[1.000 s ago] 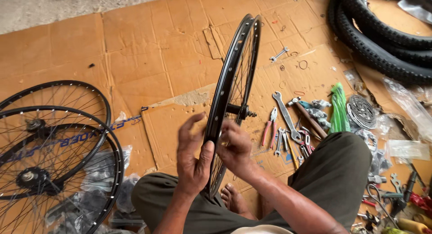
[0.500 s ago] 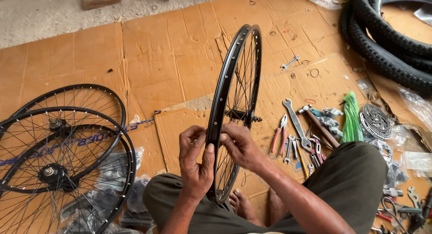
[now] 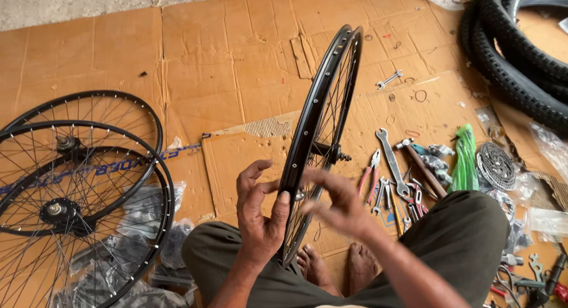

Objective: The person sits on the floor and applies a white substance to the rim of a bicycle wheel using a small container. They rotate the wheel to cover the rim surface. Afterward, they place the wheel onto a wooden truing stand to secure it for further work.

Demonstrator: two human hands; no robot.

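Black rim against your palm: your left hand (image 3: 260, 216) gripped the upright bicycle wheel (image 3: 322, 136), thumb pressed on its edge, between your knees. Your right hand (image 3: 337, 201), blurred, fingers loose, hovered beside the spokes, wrenches (image 3: 393, 163) lying nearby on cardboard (image 3: 236, 65).

Single head-worn view, steeply downward, close over lap and cardboard floor (image 3: 236, 77).

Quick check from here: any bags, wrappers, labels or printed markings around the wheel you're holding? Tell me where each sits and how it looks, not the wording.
Clear plastic bags: left of the knee, under the flat wheels, crumpled, dark parts inside.
Green bag: right, beside the sprocket cluster, narrow, bright green.
Clear wrappers: far right edge, flat, see-through.
Blue print: on the cardboard under the flat wheels, a faded strip.
Rim sticker: on a flat wheel's rim, blue lettering.
No screens or signs.
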